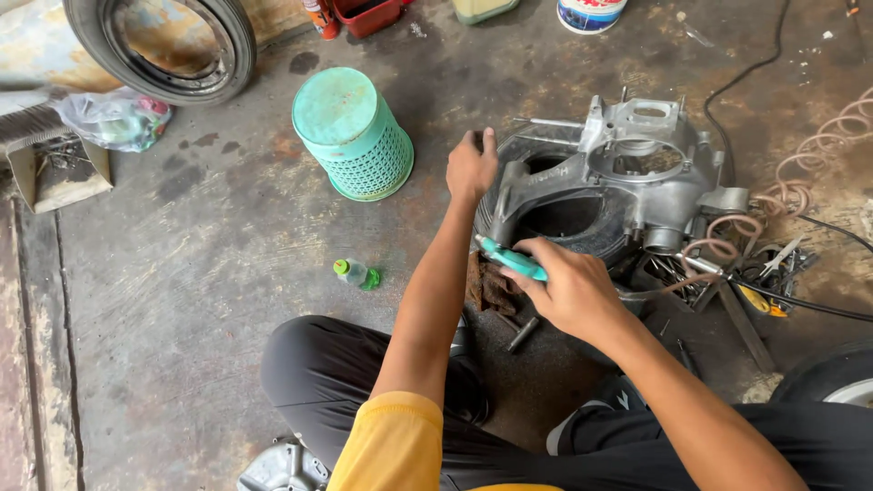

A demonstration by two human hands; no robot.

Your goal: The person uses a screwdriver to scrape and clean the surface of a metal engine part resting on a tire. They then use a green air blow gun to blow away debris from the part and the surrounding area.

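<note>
My right hand (568,291) is closed around a teal-handled tool (511,260), just above my knees and over the rusty scraps (491,286) on the concrete floor (209,300). Farther out, my left hand (471,166) grips the near-left edge of the grey metal engine casing (627,173), fingers curled over it. Left of it there is open floor around the small green bottle (356,274) and upturned teal basket (353,135), while hoses (800,182) crowd the right.
</note>
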